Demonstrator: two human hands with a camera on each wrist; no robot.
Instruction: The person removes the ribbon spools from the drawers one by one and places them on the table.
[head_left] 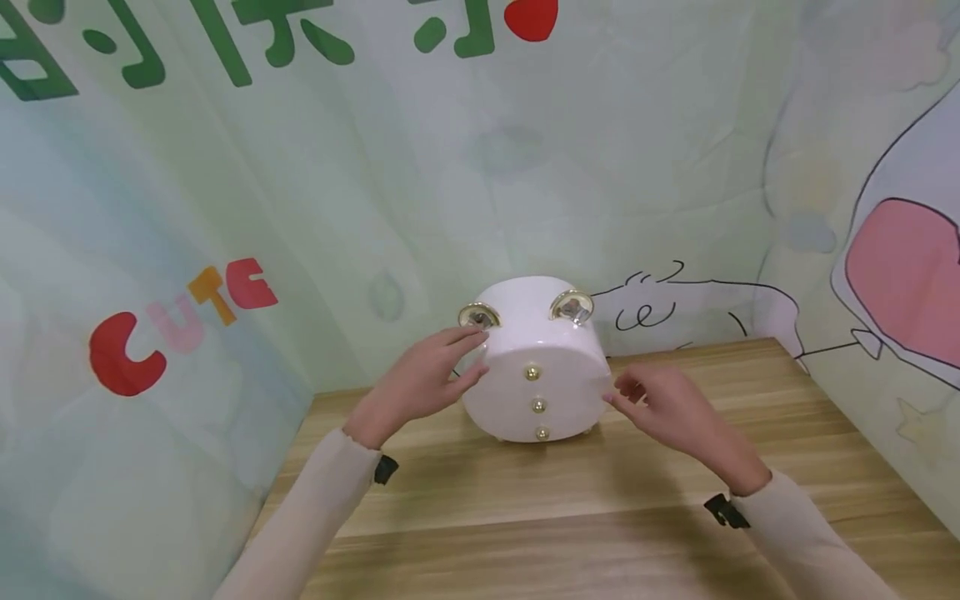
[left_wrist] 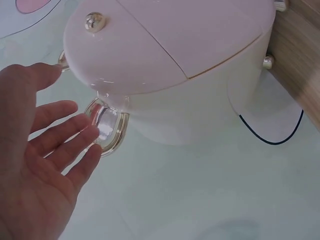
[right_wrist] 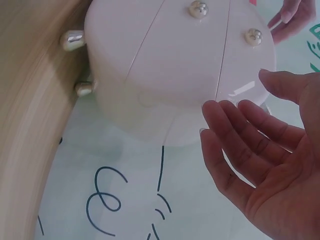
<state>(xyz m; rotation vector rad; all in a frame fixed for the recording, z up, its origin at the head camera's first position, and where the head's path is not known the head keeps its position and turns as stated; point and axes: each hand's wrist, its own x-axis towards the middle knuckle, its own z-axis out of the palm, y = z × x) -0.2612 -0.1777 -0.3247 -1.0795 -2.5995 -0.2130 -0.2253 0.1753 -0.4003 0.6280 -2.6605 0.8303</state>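
Observation:
A glossy white rounded box (head_left: 487,400) stands on the wooden table, with three gold knobs (head_left: 538,406) in a column down its front. Seams divide that front into sections. Two gold-rimmed ears (head_left: 572,307) stick up from its top, and short gold feet (right_wrist: 75,40) carry it. My left hand (head_left: 423,375) reaches to the upper left of the box, fingertips right at the left ear (left_wrist: 107,125) in the left wrist view. On the other side, my right hand (head_left: 667,408) is by the right edge, fingers loosely bent. Neither hand holds anything.
Printed cloth (head_left: 637,167) hangs behind the wooden tabletop (head_left: 480,517) and along both sides, close behind the box. Dark clips (head_left: 726,511) sit at both sleeve cuffs. Bare wood stretches in front of the box.

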